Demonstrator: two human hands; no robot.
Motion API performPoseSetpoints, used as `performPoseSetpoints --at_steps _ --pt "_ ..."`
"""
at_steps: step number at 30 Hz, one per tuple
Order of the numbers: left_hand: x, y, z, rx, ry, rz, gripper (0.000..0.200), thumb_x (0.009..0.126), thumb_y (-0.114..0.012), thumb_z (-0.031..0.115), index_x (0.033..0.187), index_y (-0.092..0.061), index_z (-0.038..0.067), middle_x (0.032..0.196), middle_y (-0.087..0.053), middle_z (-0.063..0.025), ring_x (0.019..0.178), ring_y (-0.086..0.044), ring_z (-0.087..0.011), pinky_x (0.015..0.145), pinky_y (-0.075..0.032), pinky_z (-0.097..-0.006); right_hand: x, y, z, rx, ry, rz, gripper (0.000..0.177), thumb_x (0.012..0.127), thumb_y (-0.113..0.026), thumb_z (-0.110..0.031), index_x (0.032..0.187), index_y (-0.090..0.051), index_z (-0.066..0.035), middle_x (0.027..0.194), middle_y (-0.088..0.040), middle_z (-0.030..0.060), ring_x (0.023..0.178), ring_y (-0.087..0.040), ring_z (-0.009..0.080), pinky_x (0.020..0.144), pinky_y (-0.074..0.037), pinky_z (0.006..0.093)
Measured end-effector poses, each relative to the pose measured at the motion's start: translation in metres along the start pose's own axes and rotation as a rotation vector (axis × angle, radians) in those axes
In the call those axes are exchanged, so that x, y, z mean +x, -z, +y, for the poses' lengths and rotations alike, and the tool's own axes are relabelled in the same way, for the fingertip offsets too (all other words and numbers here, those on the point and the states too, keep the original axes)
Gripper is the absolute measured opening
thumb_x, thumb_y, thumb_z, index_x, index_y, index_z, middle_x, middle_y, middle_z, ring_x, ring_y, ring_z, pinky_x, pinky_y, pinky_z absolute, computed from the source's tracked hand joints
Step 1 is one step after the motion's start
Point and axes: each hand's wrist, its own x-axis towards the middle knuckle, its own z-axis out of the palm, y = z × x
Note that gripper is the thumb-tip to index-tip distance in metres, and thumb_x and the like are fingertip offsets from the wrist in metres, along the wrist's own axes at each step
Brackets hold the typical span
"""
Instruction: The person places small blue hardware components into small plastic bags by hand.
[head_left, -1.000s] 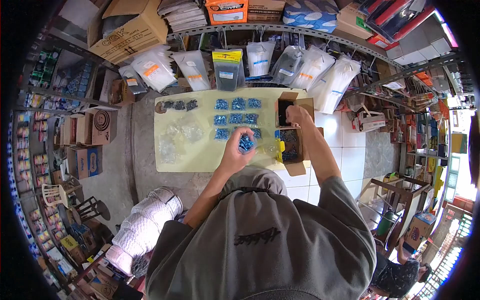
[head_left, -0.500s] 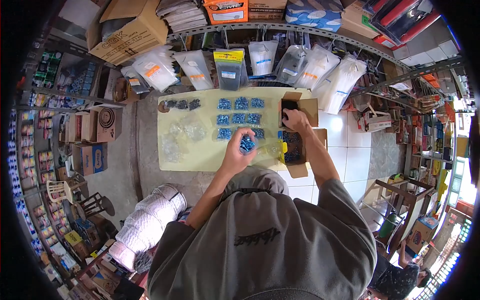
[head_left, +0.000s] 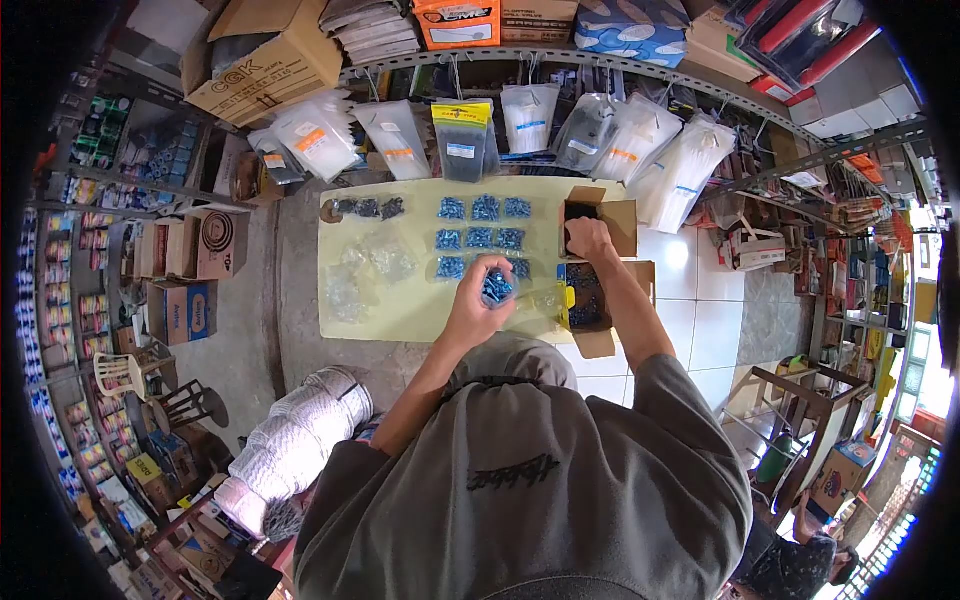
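My left hand (head_left: pixel 478 310) is wrapped round a clear container of blue pieces (head_left: pixel 497 287) above the front of the pale yellow table (head_left: pixel 400 300). Behind it, small clear packs of blue pieces (head_left: pixel 480 238) lie in three rows. My right hand (head_left: pixel 590 240) reaches into an open cardboard box (head_left: pixel 620 222) of dark pieces; its fingertips are hidden there. Nearer me stands a second open box (head_left: pixel 597 342) with dark blue pieces. Dark packs (head_left: pixel 368 208) lie at the table's back left, with empty-looking clear bags (head_left: pixel 385 255) in front of them.
Bags of cable ties (head_left: pixel 462 140) hang from the shelf behind the table. A large wrapped roll (head_left: pixel 300 430) stands at the left, near stools (head_left: pixel 185 405). Another person (head_left: pixel 800 560) is at the lower right, beside a wooden frame (head_left: pixel 815 430).
My right hand has shifted slightly within the back box, its fingers now lower over the dark pieces. My left hand still holds the container in nearly the same place.
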Motion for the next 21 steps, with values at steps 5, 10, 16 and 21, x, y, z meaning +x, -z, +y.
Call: performPoseSetpoints --at_steps 5,10,16,21 --pt "-0.003 0.0 -0.001 0.014 -0.015 0.009 0.039 0.073 -0.063 -0.003 0.109 -0.05 0.006 0.092 -0.054 -0.0028 0.086 -0.053 -0.0114 0.08 -0.044 -0.0254 -0.003 0.01 -0.002 -0.064 0.045 -0.076 0.017 0.072 -0.062 -0.016 0.084 -0.072 -0.008 0.087 -0.07 0.0156 0.08 -0.069 0.0294 0.072 -0.056 0.0398" --pt "-0.004 0.002 0.002 0.009 -0.029 0.013 0.039 0.072 -0.062 -0.004 0.108 -0.05 0.005 0.092 -0.054 -0.0032 0.086 -0.053 -0.0116 0.079 -0.044 -0.0256 -0.007 0.013 -0.003 -0.083 0.052 -0.116 0.018 0.071 -0.063 -0.016 0.084 -0.072 -0.008 0.088 -0.07 0.0157 0.083 -0.069 0.0286 0.074 -0.056 0.0392" --pt "-0.007 0.002 0.003 -0.011 -0.009 0.004 0.038 0.072 -0.063 -0.004 0.107 -0.05 0.005 0.092 -0.053 -0.0033 0.086 -0.053 -0.0114 0.079 -0.044 -0.0254 -0.008 0.009 -0.001 -0.067 0.051 -0.08 0.018 0.072 -0.064 -0.015 0.085 -0.072 -0.007 0.09 -0.07 0.017 0.087 -0.069 0.0291 0.076 -0.056 0.0392" --pt "-0.009 0.003 0.004 -0.024 -0.016 0.008 0.038 0.072 -0.063 -0.004 0.107 -0.051 0.005 0.092 -0.053 -0.0034 0.086 -0.053 -0.0116 0.078 -0.043 -0.0253 -0.004 0.011 -0.005 -0.079 0.007 -0.189 0.022 0.072 -0.064 -0.013 0.091 -0.072 -0.005 0.093 -0.07 0.0175 0.09 -0.069 0.0294 0.078 -0.056 0.039"
